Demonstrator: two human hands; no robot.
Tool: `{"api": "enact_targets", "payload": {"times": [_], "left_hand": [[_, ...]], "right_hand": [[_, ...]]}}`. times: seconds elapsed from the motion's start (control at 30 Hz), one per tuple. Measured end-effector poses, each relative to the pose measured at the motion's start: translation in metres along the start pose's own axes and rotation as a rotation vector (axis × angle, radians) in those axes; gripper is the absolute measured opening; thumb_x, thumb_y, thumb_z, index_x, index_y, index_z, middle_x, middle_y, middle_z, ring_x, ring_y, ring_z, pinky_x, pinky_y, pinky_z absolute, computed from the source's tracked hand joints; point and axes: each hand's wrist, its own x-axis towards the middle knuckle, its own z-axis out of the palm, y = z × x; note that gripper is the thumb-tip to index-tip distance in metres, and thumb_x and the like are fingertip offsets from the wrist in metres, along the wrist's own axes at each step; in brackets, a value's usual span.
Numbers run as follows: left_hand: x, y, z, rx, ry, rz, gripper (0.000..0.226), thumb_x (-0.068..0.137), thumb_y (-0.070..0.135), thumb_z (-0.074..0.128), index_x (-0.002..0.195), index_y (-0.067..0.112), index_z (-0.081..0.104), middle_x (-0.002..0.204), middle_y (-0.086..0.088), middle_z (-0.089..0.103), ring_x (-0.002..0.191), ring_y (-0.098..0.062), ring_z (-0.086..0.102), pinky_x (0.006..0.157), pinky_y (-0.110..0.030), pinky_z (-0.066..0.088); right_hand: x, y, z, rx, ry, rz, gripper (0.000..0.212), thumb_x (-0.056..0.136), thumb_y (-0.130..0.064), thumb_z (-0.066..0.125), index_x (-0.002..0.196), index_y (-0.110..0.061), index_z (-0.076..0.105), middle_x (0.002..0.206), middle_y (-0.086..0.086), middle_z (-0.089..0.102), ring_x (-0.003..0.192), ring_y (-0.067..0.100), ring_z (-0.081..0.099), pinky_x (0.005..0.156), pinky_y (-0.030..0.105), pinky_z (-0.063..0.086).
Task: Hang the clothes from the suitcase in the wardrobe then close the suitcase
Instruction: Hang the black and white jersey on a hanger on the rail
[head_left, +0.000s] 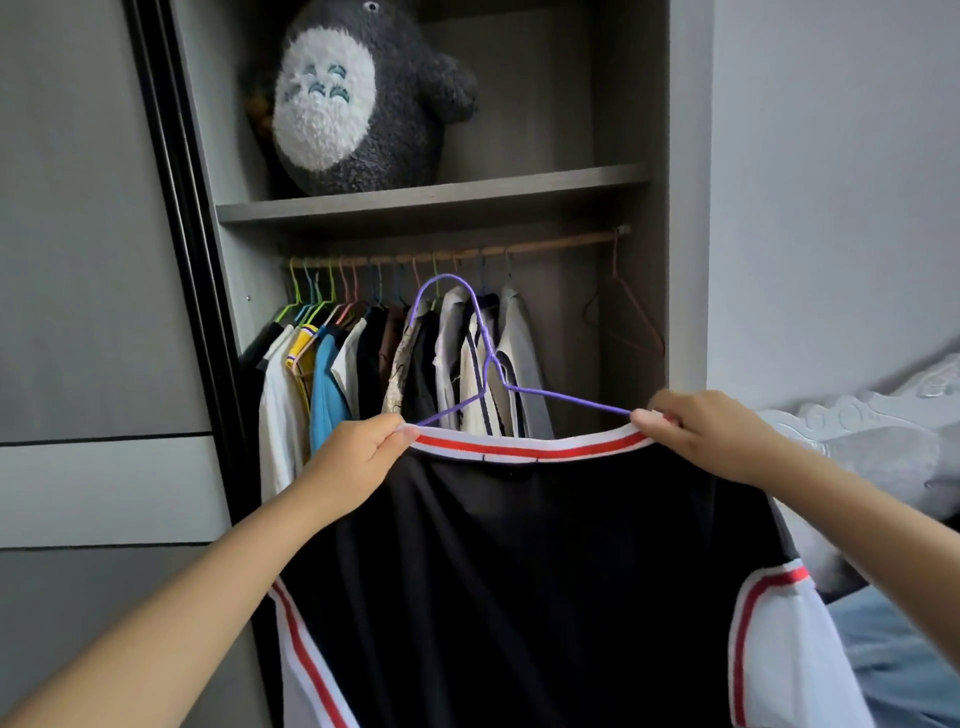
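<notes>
A black jersey (519, 561) with a white and red striped collar and armholes hangs spread in front of me on a purple wire hanger (483, 353). My left hand (358, 452) pinches the collar's left end. At the collar's right end, my right hand (701, 431) pinches the fabric together with the hanger's arm. The hanger's hook stands up in front of the wardrobe's wooden rail (467, 252), below it and not on it. The suitcase is out of view.
Several garments (395, 358) on coloured hangers fill the rail's left and middle. An empty reddish hanger (628, 317) hangs at the rail's right end. A plush toy (358, 93) sits on the shelf above. A bed with bedding (883, 447) lies to the right.
</notes>
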Motion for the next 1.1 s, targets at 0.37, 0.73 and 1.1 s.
{"api": "enact_targets", "payload": {"times": [0.37,0.73,1.1], "left_hand": [[0.007,0.014,0.002,0.145,-0.026,0.037,0.034,0.097,0.025,0.037,0.064,0.02,0.036,0.053,0.004,0.035,0.05,-0.011,0.036,0.051,-0.023,0.025],[0.017,-0.011,0.005,0.142,-0.198,0.014,0.029,0.092,0.035,0.048,0.074,0.014,0.055,0.065,-0.004,0.053,0.062,-0.018,0.05,0.059,-0.026,0.032],[0.039,-0.02,0.066,0.388,-0.551,0.009,0.036,0.092,0.041,0.046,0.118,0.017,0.051,0.118,-0.003,0.05,0.116,-0.019,0.044,0.101,-0.033,0.037]], "right_hand": [[0.017,-0.024,-0.006,-0.009,-0.08,-0.038,0.042,0.093,-0.041,0.044,0.072,-0.008,0.057,0.067,0.004,0.054,0.062,0.012,0.047,0.059,0.021,0.037],[-0.026,-0.008,-0.034,0.098,-0.138,0.057,0.029,0.087,-0.028,0.06,0.06,-0.028,0.048,0.06,-0.011,0.05,0.057,0.004,0.047,0.054,0.008,0.04],[-0.036,0.018,-0.039,-0.206,-0.176,0.473,0.023,0.093,-0.022,0.048,0.081,-0.005,0.058,0.086,0.008,0.049,0.086,0.022,0.043,0.063,0.027,0.034]]}}
